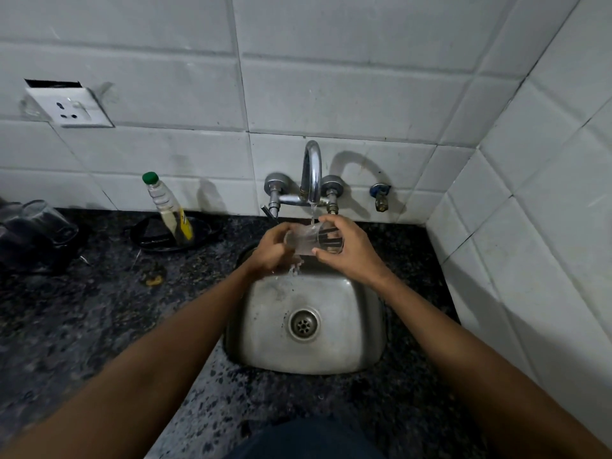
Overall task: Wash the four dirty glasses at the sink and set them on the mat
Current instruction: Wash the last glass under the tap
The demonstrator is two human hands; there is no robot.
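Clear glass (311,239) lying on its side over the steel sink (351,329), catching water running from the curved chrome tap (312,170). Right hand (351,251) is gripping its rim end; left hand (272,248) is curling round the base, fingers possibly inside, hard to tell. Speckled dark stone counter (99,309). Blurred glasses (43,220) far left, partly cut off.

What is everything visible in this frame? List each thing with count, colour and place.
glass: one, clear, tilted under the running tap, held by both hands
tap: one, chrome, on the wall above the sink
sink: one, steel, set in the counter
bottle: one, clear with green cap, standing on a black dish left of the tap
socket: one, white, upper left wall
left hand: gripping the glass
right hand: gripping the glass
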